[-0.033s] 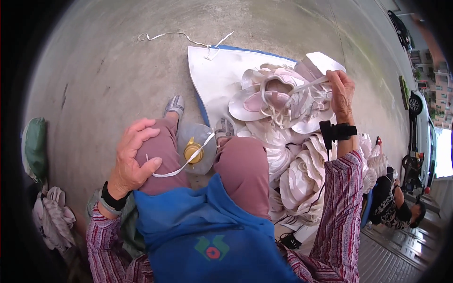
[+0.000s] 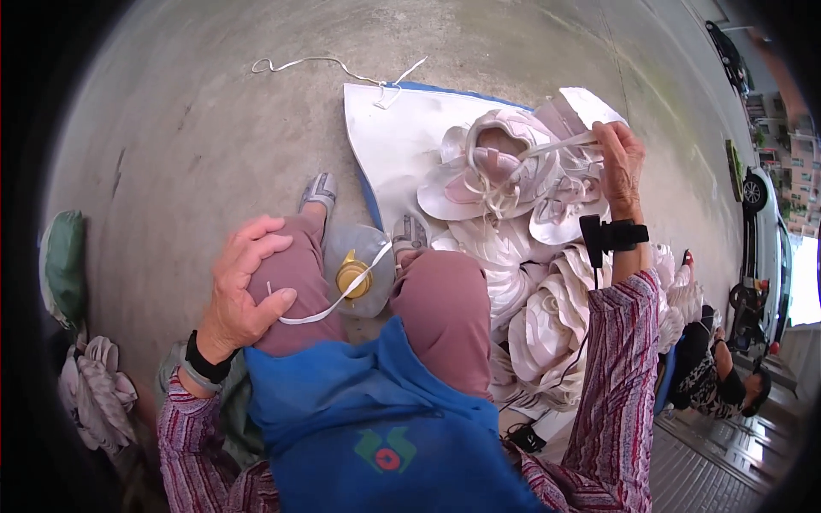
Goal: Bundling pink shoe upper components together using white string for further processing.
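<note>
My left hand lies on my left knee, fingers stretched out. A loose white lace passes under its thumb and hangs across a clear plastic bottle with a yellow cap. At the upper right, my right hand pinches a flat white strap. The strap runs left to a white-and-pink shoe upper, which tilts up above other uppers. My right fingertips partly hide the strap's end. Under the uppers lies a white sheet with a blue edge.
Bundled white shoe pieces are heaped beside my right knee. A thin cord lies on the concrete floor. At the left are a green sack and more white pieces. Another person sits at the right, near parked vehicles.
The shoe upper on the strap has risen slightly and tipped up, away from the pile. My right hand has moved up a little. My left hand stays on the knee.
</note>
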Motion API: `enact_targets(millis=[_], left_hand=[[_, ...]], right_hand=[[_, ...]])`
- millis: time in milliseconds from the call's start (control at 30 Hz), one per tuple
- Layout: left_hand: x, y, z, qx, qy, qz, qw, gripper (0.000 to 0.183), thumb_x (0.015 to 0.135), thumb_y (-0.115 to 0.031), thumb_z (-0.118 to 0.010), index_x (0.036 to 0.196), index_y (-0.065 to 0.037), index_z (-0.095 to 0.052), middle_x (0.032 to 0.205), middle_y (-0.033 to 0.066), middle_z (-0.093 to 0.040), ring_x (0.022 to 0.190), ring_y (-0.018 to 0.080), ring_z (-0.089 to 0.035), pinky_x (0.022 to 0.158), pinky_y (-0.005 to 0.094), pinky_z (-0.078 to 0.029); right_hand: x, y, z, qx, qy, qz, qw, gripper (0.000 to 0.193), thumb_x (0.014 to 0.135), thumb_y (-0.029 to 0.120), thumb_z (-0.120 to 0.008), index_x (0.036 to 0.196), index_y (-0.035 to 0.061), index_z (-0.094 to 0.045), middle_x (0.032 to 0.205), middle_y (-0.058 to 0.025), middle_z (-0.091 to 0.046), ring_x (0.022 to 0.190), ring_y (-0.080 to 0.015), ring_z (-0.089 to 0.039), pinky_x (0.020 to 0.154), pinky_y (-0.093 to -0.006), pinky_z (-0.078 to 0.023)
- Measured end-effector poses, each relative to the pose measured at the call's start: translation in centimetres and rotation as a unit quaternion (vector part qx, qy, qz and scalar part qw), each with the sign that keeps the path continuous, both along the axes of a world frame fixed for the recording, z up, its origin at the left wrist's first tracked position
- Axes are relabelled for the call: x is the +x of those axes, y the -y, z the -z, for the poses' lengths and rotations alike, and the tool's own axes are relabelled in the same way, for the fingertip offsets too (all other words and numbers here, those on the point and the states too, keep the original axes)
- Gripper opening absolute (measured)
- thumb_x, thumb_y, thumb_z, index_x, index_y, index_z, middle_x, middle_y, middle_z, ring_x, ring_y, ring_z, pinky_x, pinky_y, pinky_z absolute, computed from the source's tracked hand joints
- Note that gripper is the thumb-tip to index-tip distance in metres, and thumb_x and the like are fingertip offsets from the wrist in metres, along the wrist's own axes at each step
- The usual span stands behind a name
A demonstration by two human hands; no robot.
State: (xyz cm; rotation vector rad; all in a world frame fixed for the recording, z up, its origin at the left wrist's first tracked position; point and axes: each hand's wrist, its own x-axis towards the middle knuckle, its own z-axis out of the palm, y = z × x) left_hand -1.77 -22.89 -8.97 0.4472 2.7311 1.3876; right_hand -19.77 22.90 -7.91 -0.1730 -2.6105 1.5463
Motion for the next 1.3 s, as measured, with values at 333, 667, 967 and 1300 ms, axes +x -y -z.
enact_targets(millis=[333,667,967,1300], left_hand=[[-0.8,1.2,0.6,-0.005,-0.002,0.027,1.000,0.049,0.066,-0.033,-0.067,0.101,0.000,-0.058,0.114,0.0208,-0.053,0.108,0.0417,-0.049,0.092,0.0488,-0.039],[-1.5,0.8,0.4,-0.026,0.039,0.044,0.998,0.048,0.063,-0.036,-0.069,0.096,-0.003,-0.058,0.112,0.0199,-0.053,0.105,0.0419,-0.049,0.091,0.0533,-0.037],[-1.9,1.1,0.4,-0.021,0.056,0.056,0.997,0.046,0.063,-0.038,-0.069,0.093,-0.005,-0.059,0.110,0.0179,-0.054,0.105,0.0408,-0.050,0.091,0.0553,-0.036],[-1.6,0.9,0.7,-0.008,0.028,0.054,0.998,0.045,0.063,-0.032,-0.068,0.096,-0.003,-0.060,0.112,0.0192,-0.055,0.106,0.0403,-0.050,0.092,0.0513,-0.038]], right_hand=[[-3.5,8.8,4.8,0.165,-0.048,-0.164,0.971,0.020,0.076,0.017,-0.057,0.069,-0.0014,-0.057,0.061,-0.0064,-0.055,0.057,-0.0168,-0.052,0.056,-0.0309,-0.044],[1.5,8.0,29.3,0.408,0.170,-0.338,0.831,0.022,0.081,0.020,-0.050,0.074,0.0009,-0.058,0.075,-0.0203,-0.058,0.076,-0.0359,-0.058,0.070,-0.0440,-0.047],[-2.6,6.7,28.0,0.426,0.058,-0.180,0.885,0.014,0.082,0.017,-0.055,0.085,0.0033,-0.057,0.089,-0.0148,-0.058,0.082,-0.0341,-0.059,0.071,-0.0440,-0.048],[1.3,4.8,25.0,0.286,0.066,-0.200,0.935,0.022,0.077,0.017,-0.053,0.093,0.0062,-0.064,0.099,-0.0176,-0.061,0.092,-0.0352,-0.059,0.084,-0.0422,-0.046]])
